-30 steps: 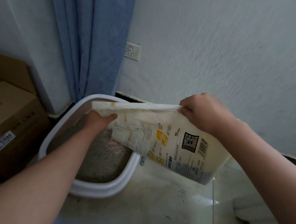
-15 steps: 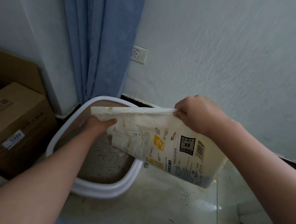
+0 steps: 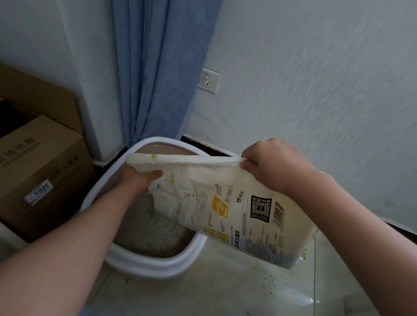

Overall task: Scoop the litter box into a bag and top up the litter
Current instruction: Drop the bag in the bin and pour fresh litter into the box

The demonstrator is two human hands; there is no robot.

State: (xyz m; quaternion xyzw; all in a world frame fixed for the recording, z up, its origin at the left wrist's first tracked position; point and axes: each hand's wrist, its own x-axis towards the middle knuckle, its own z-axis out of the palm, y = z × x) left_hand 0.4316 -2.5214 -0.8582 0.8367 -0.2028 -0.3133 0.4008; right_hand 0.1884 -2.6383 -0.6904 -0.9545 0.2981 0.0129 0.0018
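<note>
Fingers of both my hands are curled on the litter bag [image 3: 234, 210]: my right hand [image 3: 276, 165] pinches the crumpled upper edge at the bag's high end, and my left hand [image 3: 139, 177] grips the lower, mouth end from beneath, thumb showing against the pale paper. Whether the other left fingers reach inside the opening I cannot tell; the bag hides them.

From my right fingers the bag hangs downward and runs away to the left; its long axis slants from that high pinch down toward my left hand, so the mouth points into the litter box [image 3: 148, 262]. My left hand is the nearer one to the box, sitting just above the grey litter [image 3: 156, 228] inside the white rim, while the bag's heavy bottom corner juts out past the rim below my right wrist.

I judge the topping-up is under way, though I see no stream of grains falling. The pour turns on that slope: my right end must go higher than the mouth while my left keeps the opening over the litter.

Beyond my left hand stand the blue curtain [image 3: 161, 50] and a wall socket [image 3: 208, 80]; left of my forearm sits a cardboard box [image 3: 25, 165]. Scattered grains [image 3: 275, 281] speckle the floor under my right arm.
</note>
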